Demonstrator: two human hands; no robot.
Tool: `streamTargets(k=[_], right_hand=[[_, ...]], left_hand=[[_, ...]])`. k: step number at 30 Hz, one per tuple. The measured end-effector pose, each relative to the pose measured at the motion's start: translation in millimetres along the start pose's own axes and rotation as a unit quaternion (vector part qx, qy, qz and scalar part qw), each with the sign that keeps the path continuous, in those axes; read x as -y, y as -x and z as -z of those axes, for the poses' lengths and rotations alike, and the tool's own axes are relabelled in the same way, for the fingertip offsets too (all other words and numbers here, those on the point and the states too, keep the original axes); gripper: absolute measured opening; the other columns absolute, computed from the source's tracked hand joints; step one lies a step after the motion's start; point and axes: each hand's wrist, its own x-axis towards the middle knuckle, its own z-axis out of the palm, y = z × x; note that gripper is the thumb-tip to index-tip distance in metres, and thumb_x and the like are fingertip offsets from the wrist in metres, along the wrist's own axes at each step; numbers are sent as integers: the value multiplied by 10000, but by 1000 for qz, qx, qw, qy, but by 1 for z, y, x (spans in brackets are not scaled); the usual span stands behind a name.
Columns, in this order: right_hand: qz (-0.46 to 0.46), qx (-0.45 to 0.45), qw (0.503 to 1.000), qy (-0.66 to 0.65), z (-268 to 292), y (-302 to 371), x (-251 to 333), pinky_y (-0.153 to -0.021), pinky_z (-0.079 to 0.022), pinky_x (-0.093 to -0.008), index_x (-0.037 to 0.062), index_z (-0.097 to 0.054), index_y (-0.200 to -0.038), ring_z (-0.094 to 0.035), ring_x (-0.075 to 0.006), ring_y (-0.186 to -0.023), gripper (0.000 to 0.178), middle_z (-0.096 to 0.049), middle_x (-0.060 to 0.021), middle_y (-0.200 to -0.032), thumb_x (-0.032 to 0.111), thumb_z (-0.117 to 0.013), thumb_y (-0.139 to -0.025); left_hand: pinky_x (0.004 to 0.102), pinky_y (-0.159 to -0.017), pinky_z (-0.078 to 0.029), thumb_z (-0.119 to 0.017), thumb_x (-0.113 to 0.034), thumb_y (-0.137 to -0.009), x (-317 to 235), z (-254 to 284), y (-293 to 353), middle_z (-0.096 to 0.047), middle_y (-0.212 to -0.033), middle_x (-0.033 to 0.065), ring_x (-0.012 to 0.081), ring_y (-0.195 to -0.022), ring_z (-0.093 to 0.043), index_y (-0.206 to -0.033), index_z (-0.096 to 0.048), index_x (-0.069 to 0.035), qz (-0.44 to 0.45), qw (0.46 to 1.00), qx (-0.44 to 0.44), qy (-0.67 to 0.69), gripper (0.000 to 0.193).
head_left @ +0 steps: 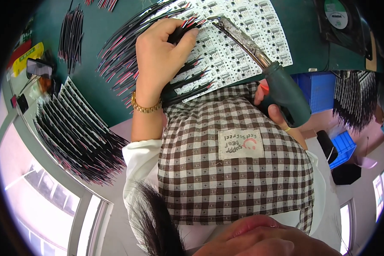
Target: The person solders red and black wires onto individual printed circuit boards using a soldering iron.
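Note:
My left hand [160, 55] is closed in a pinch on black cables [186, 26] with stripped red and white wire ends, over a white circuit board panel [271, 23]. The panel carries rows of small repeated boards. Many more such cables fan out leftward from beneath this hand and along the panel's left side. Wrapped around the dark green handle of a soldering iron [291, 96] is my right hand [276, 113], partly hidden by it. The iron's crusted metal barrel slants up to the left. Its tip is close to the wire ends; whether they touch, I cannot tell.
A loose cable bundle [71, 38] lies on the green table at the far left. Boards with cables attached [74, 132] are stacked over the left edge; others [356, 100] hang at the right. A black spool [350, 34] and a blue bin [322, 91] are on the right.

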Motion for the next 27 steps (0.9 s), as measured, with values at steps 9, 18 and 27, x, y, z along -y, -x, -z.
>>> streamTargets(k=[9, 18, 27], right_hand=[[-38, -24, 999, -28, -3, 4, -2, -741, -428, -316, 19, -458, -1261, -530, -174, -805, 654, -546, -82, -887, 407, -697, -792], [17, -5, 1000, -26, -5, 1, -2, -714, -457, -279, -1, -547, -1114, -551, -148, -782, 344, -584, -64, -910, 172, -638, -831], [53, 6, 998, 38, -3, 1, -6, -711, -466, -281, -11, -569, -1104, -579, -160, -772, 366, -613, -77, -899, 189, -674, -816]], left_hand=[[287, -554, -452, -717, -173, -722, 3, 2, 5, -609, -696, 108, 214, -581, -574, -814, -662, -6, 7, 1000, 2, 1, 198], [311, -578, -452, -710, -180, -744, 9, 6, 6, -625, -730, 128, 251, -621, -588, -864, -675, -18, 33, 999, 26, 21, 205], [347, -568, -430, -647, -195, -794, 8, 11, 6, -594, -706, 133, 290, -621, -563, -858, -673, -30, 31, 998, 58, 18, 178]])
